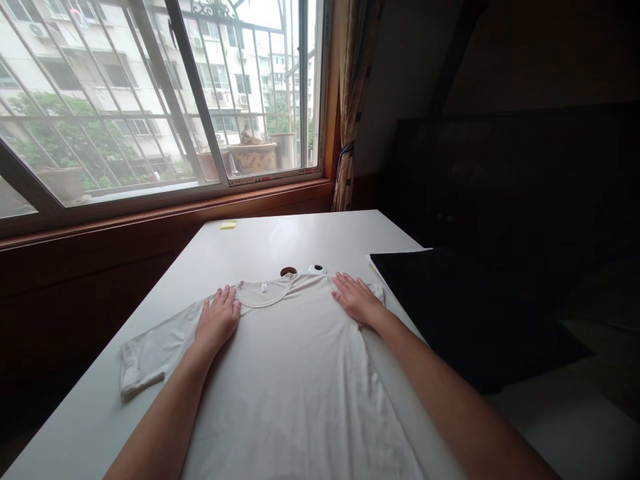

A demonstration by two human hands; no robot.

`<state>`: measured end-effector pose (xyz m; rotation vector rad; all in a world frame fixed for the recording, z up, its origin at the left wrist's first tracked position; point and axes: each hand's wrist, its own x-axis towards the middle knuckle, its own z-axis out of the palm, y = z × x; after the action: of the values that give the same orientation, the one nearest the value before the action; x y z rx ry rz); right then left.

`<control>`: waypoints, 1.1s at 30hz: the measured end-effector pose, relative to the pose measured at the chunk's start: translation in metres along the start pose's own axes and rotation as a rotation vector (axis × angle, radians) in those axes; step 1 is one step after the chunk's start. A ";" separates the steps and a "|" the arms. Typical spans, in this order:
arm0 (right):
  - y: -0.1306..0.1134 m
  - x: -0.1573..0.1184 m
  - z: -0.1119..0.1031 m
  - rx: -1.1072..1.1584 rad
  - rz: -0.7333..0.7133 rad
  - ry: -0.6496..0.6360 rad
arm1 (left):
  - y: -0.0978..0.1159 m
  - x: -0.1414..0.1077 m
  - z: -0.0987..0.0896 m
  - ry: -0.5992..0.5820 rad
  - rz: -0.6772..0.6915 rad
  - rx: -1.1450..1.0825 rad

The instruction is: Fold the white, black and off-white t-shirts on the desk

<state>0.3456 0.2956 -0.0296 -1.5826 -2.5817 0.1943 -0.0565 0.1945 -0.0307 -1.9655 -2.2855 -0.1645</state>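
A light-coloured T-shirt (pixel 295 373) lies spread on the white table, its round neckline with a small label pointing away from me. My left hand (pixel 219 317) rests flat on the shirt's left shoulder, beside the collar, fingers stretched out. On the opposite shoulder lies my right hand (pixel 357 299), palm down with its fingers extended. The left sleeve reaches out over the table, while my right hand and forearm partly cover the right sleeve. Neither hand grips the cloth.
Just beyond the collar are a brown ring-shaped thing (pixel 289 271) and a white round thing with a dark centre (pixel 318 269). Yellow sticky notes (pixel 229 225) lie on the table (pixel 330 230) near its far edge. A black sheet (pixel 475 313) covers the right side. A barred window stands behind.
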 end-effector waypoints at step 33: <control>-0.095 0.031 0.005 0.093 -0.309 0.120 | -0.003 0.003 0.007 0.038 0.069 -0.003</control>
<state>0.2474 0.2804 -0.0179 -1.1108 -2.6358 0.1822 -0.0596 0.1983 -0.0372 -2.0213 -2.1928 -0.1966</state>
